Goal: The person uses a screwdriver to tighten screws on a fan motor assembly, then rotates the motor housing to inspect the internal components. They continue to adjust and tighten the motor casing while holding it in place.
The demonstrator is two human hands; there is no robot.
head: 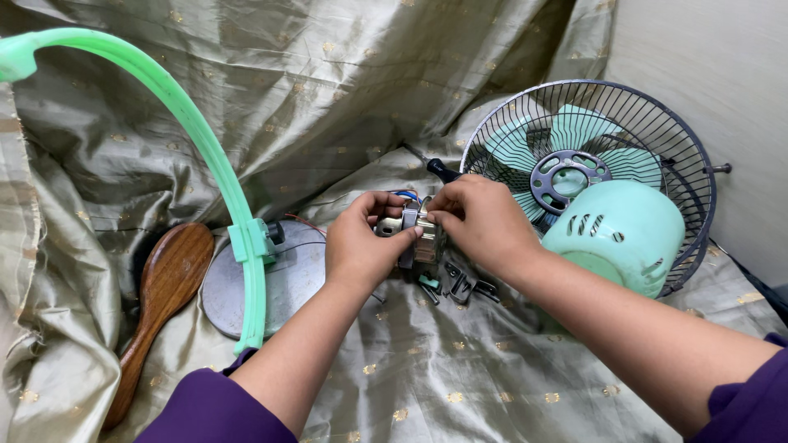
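Observation:
Both my hands hold a small metal fan motor [420, 238] with coloured wires above the olive cloth [460, 369]. My left hand [361, 246] grips its left side, fingers curled over the top. My right hand [484, 221] pinches the motor's top right edge with thumb and fingers. Most of the motor is hidden between the hands. Small black and teal clips [460, 287] lie on the cloth just below the motor.
A wire fan guard [657, 123] with mint-green blades and a mint motor cover [620, 234] rests at right. A curved green plastic rim [213, 156] arcs at left over a grey round disc [291, 283]. A wooden brush [160, 299] lies far left. A black screwdriver handle [442, 171] peeks behind my right hand.

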